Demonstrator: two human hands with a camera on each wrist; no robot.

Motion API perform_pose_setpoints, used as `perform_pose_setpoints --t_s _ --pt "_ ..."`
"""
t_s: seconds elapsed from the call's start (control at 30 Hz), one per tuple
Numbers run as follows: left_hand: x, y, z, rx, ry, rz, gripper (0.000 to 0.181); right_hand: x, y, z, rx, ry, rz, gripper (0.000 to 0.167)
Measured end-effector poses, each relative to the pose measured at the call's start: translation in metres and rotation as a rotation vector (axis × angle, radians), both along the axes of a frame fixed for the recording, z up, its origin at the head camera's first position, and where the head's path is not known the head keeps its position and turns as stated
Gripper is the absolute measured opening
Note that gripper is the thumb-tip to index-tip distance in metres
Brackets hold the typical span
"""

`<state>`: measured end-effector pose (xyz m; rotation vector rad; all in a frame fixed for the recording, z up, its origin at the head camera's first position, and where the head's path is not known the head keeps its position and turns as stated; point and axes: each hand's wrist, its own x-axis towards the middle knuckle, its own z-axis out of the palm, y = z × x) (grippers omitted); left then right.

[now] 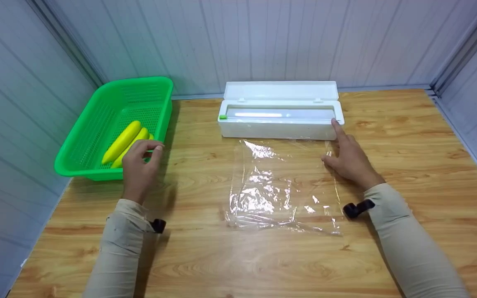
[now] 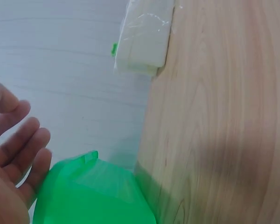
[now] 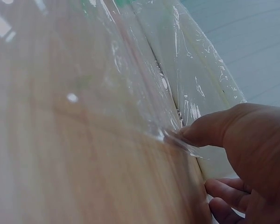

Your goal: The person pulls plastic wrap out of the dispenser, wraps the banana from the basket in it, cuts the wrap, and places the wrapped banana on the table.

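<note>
A white cling film dispenser box (image 1: 280, 129) stands with its lid (image 1: 282, 91) up. Clear cling film (image 1: 263, 186) runs from its front and lies over the table. At the box's right end is my right hand (image 1: 349, 159), index finger stretched to the corner and thumb apart from it, by the film's right edge. In the right wrist view the thumb (image 3: 207, 130) touches the film. My left hand (image 1: 141, 165) hovers at the green basket's (image 1: 91, 171) near right side, fingers loosely bent, nothing visibly held. Yellow bananas (image 1: 121, 142) lie inside, partly hidden behind this hand.
A wooden table (image 1: 197, 256) carries everything. Pale panel walls (image 1: 263, 45) close it in behind and at both sides. A green slider (image 1: 222, 117) sits at the left end of the box's cutter track.
</note>
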<state>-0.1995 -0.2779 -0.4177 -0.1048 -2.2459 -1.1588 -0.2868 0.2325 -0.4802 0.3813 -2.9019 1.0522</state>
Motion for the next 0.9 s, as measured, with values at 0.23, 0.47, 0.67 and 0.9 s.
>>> perform_pose_setpoints --t_s 0.23,0.47,0.67,0.9 --pt "-0.001 -0.012 -0.001 0.002 -0.018 0.088 0.02 0.0 -0.001 0.0 0.002 0.002 -0.005 0.109" --pt "-0.002 -0.019 -0.002 -0.011 -0.074 0.13 0.022 0.001 -0.001 0.0 -0.003 0.014 -0.005 0.109" --pt "-0.002 -0.021 0.0 -0.041 -0.099 0.147 0.023 0.0 0.0 -0.001 0.003 0.003 -0.002 0.11" --pt "-0.006 -0.027 0.002 -0.08 -0.106 0.157 0.022 -0.001 0.0 -0.002 -0.004 0.03 0.005 0.109"
